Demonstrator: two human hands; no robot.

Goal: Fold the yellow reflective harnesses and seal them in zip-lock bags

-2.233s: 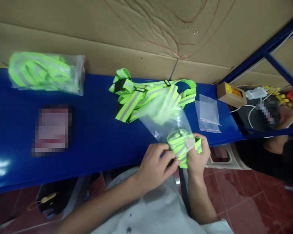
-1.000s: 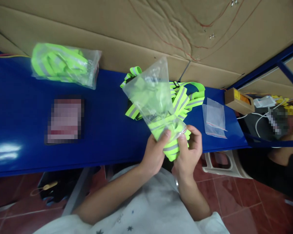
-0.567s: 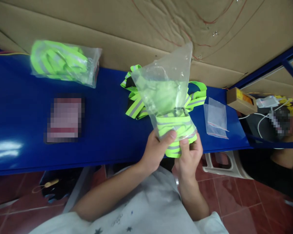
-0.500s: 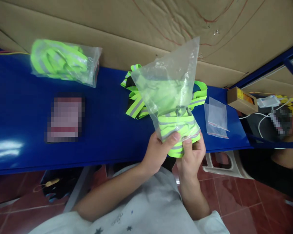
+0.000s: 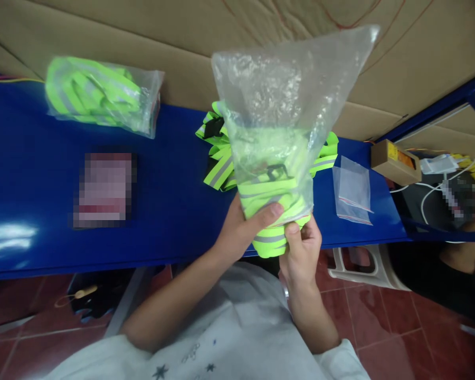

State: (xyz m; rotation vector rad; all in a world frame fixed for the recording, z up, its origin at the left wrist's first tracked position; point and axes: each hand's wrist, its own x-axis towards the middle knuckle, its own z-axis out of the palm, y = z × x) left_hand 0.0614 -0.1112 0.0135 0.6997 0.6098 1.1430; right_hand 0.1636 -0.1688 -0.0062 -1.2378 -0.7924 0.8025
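A folded neon-yellow reflective strap bundle (image 5: 269, 240) with grey stripes sits partly inside a clear plastic bag (image 5: 285, 79), its lower end sticking out of the bag's mouth. My left hand (image 5: 241, 227) is closed round the left side, its thumb pressed over the bag and the straps. On the right, my right hand (image 5: 303, 245) pinches the bag's edge and the bundle near the mouth, thumb on top; its other fingers are partly hidden. A black buckle (image 5: 277, 171) shows through the plastic. The bag's far end stands up and spreads wide.
More loose reflective straps (image 5: 219, 166) lie behind the bag on the blue table (image 5: 174, 211). A packed bag of straps (image 5: 98, 97) and a blurred-out flat item (image 5: 105, 190) are left. Empty zip bags (image 5: 354, 187) and a cardboard box (image 5: 396, 161) are right, near another person's arm (image 5: 461, 256).
Both hands have shifted slightly left with the bag and straps. The bag's upper part has opened out wider and taller, and the bundle sits a little deeper in it.
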